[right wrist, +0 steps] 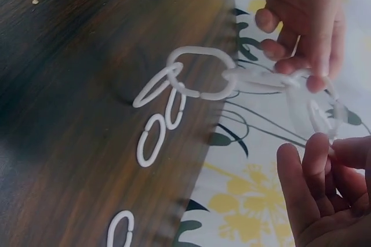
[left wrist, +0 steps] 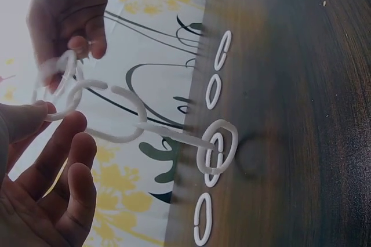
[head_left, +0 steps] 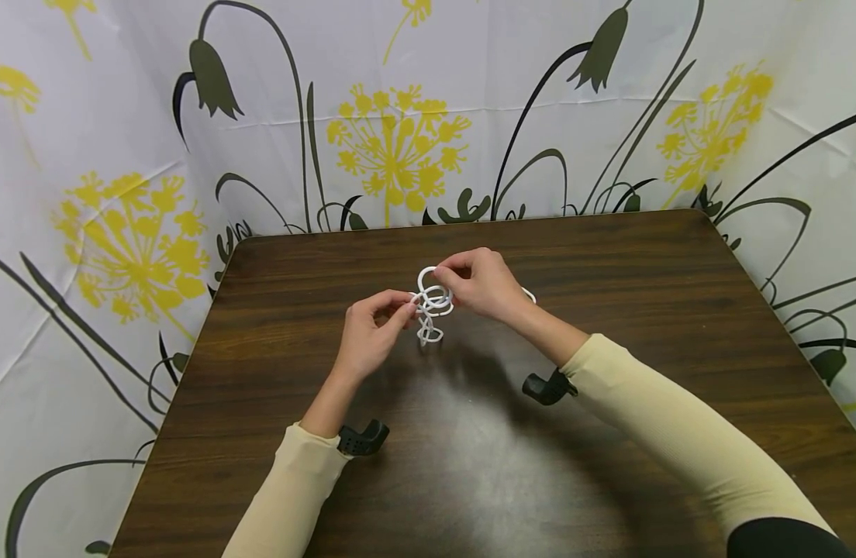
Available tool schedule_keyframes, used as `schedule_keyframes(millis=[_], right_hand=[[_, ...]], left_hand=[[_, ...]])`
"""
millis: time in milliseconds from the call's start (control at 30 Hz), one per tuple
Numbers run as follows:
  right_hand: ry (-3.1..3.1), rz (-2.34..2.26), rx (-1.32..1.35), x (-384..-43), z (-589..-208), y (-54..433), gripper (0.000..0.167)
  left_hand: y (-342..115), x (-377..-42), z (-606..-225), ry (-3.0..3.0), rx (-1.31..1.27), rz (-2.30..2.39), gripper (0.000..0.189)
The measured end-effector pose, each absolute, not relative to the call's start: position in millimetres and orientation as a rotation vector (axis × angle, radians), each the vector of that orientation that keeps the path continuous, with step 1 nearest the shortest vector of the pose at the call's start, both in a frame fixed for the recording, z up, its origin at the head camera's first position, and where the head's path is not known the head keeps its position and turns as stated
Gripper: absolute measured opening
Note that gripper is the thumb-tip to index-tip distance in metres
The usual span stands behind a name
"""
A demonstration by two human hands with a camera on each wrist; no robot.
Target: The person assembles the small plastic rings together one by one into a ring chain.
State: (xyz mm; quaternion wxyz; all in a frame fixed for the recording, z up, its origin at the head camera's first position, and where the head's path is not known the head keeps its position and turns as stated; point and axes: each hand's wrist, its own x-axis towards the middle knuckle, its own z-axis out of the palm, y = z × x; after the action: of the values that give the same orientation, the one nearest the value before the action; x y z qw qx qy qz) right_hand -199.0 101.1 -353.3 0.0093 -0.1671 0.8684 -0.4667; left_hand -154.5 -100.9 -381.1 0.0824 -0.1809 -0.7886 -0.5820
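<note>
White plastic oval chain links, joined into a short chain (left wrist: 124, 137), hang between the two hands above the table. My left hand (head_left: 367, 335) pinches one link of this chain between thumb and fingertips. Slightly farther back, my right hand (head_left: 487, 285) pinches a link at the chain's upper end (head_left: 424, 276), blurred in both wrist views. Below the hands the linked pieces dangle, and the lowest links (right wrist: 152, 89) come down close over the tabletop.
Several loose white links lie on the dark wooden table (head_left: 274, 310), among them one link (left wrist: 203, 219) and another link (right wrist: 151, 141). Part of a link (head_left: 529, 295) shows behind the right wrist. A flower-patterned curtain (head_left: 260, 155) hangs behind the table's far edge.
</note>
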Motion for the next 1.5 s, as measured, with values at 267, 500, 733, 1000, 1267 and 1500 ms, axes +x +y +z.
schedule_keyframes(millis=[267, 500, 733, 1000, 1267, 1500], right_hand=[[2.717, -1.437, -0.449, -201, -361, 106, 0.020], [2.687, -1.515, -0.449, -202, -362, 111, 0.020], [2.618, -1.654, -0.459, -203, -363, 115, 0.013], [2.378, -1.868, -0.409, -203, -363, 110, 0.011], [2.264, -1.927, -0.413, -199, -361, 105, 0.011], [2.229, -1.920, -0.431, -197, -361, 101, 0.011]], left_hand=[[-101, -149, -371, -2.370, -0.548, -1.760, 0.011], [-103, -150, -372, -2.384, -0.522, -1.807, 0.013], [-105, -149, -373, -2.419, -0.506, -1.800, 0.013], [-106, -148, -373, -2.482, -0.480, -1.766, 0.015], [-107, -148, -372, -2.532, -0.462, -1.733, 0.019], [-106, -151, -371, -2.464, -0.412, -1.851, 0.025]])
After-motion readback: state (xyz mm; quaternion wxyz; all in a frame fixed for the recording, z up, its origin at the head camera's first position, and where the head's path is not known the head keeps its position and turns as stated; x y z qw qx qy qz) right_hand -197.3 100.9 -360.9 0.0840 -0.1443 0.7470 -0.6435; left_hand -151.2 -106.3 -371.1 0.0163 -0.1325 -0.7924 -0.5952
